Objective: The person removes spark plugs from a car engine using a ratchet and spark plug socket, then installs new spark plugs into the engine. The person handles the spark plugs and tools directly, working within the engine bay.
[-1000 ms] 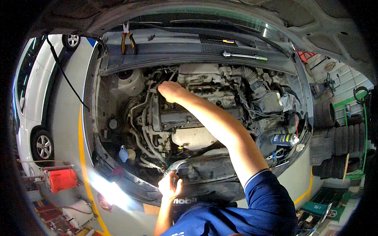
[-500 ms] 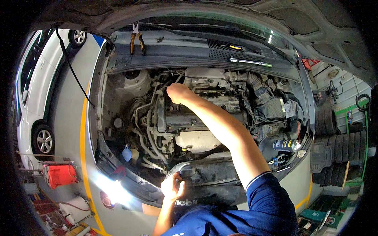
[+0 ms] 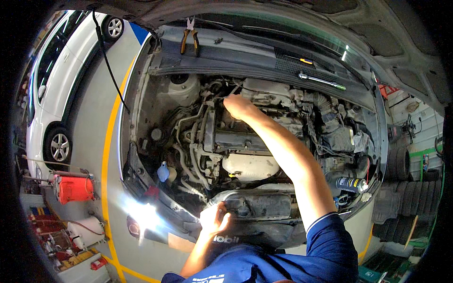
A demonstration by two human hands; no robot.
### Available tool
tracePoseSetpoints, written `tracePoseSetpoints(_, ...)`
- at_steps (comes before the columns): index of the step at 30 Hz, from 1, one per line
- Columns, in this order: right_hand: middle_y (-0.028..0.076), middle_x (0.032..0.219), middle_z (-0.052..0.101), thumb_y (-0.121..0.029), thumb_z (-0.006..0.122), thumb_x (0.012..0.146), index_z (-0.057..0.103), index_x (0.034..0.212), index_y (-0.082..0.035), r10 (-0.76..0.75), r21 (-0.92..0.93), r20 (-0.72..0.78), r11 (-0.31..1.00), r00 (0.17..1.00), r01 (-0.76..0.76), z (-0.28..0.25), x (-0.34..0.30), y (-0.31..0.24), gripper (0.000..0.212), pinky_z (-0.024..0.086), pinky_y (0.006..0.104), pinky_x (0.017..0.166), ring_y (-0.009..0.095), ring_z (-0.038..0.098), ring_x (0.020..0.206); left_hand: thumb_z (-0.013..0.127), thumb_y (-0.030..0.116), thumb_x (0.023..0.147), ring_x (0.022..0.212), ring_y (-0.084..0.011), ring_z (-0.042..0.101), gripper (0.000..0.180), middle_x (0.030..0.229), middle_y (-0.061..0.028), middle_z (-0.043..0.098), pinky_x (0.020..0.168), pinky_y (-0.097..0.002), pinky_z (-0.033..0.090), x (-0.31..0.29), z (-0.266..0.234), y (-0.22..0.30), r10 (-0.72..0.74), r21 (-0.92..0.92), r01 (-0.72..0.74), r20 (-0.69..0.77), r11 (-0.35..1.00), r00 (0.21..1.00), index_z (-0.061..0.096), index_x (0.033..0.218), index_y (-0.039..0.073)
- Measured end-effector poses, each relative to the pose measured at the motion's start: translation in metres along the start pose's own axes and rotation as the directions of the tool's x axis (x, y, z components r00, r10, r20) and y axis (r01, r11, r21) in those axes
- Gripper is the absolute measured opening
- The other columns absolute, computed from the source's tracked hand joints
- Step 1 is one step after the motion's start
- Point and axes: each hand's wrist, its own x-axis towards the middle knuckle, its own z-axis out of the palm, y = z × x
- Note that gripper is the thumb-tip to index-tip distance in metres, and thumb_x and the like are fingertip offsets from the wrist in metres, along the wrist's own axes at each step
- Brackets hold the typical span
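Note:
My right hand (image 3: 239, 106) reaches across the engine to the far left end of the dark valve cover (image 3: 238, 140). Its fingers are curled downward, and whatever they grip is hidden beneath them. At the front edge of the engine bay, my left hand (image 3: 213, 219) leans by the black front panel (image 3: 264, 206). Its fingers are bent and the thumb stands by them; what lies between them is too small to make out. A pale heat shield (image 3: 251, 166) sits between my hands, and hoses (image 3: 194, 150) run along the engine's left side.
Pliers (image 3: 189, 40), a ratchet (image 3: 322, 81) and a yellow-handled tool (image 3: 306, 60) lie on the cowl. A spray can (image 3: 351, 184) rests at the bay's right front. A bright lamp (image 3: 147, 216) shines at front left. The raised hood (image 3: 325, 19) hangs overhead; a hood cable (image 3: 109, 70) drops at left.
The whole view has shifted, so the car appears farther right and slightly higher. Both hands stay at about the same places on the engine bay.

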Motion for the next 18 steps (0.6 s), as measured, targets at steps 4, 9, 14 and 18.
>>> tracePoseSetpoints(4,0.022,0.092,0.076,0.0,0.07,0.087,0.074,0.088,0.006,0.176,0.123,0.173,0.972,0.969,-0.199,-0.013,-0.005,-0.002,0.007,0.063,0.0463,0.073,0.038,0.075,0.09,0.075,0.018,0.08,0.05,-0.016,0.049,0.035,0.076,-0.0015,0.067,0.053,-0.0299,0.045,-0.001,0.0,-0.001,-0.02,0.005,0.02,-0.005,1.0,1.0,0.07,0.111,0.004)
tracePoseSetpoints(9,0.023,0.099,0.076,0.001,0.068,0.089,0.074,0.093,0.005,0.055,0.055,0.054,0.997,0.997,-0.058,-0.016,-0.013,-0.007,0.009,0.065,0.0458,0.078,0.036,0.076,0.092,0.071,0.012,0.089,0.054,-0.0093,0.052,0.032,0.08,-0.0016,0.07,0.055,-0.0271,0.047,0.014,-0.003,0.013,-0.108,-0.223,0.093,-0.056,0.97,0.993,0.065,0.118,0.0)
tracePoseSetpoints(14,0.025,0.088,0.074,-0.022,0.056,0.104,0.073,0.087,0.006,0.189,0.229,-0.002,0.956,0.982,-0.183,-0.012,-0.021,-0.001,0.037,0.062,0.0501,0.074,0.039,0.075,0.083,0.074,0.017,0.091,0.058,-0.0171,0.056,0.032,0.079,-0.0109,0.066,0.056,-0.0336,0.048,0.118,-0.005,0.013,-0.153,-0.083,0.144,-0.124,0.986,0.98,0.063,0.114,-0.001)
tracePoseSetpoints(18,0.023,0.077,0.071,-0.033,0.049,0.109,0.068,0.091,0.007,0.383,0.521,-0.234,0.826,0.894,-0.217,-0.01,-0.072,-0.005,0.047,0.058,0.0541,0.069,0.043,0.07,0.071,0.078,0.021,0.088,0.097,-0.0396,0.072,0.069,0.119,-0.0267,0.065,0.075,-0.0436,0.06,0.253,0.028,-0.009,0.101,0.275,-0.045,-0.195,0.96,0.976,0.046,0.144,-0.001)
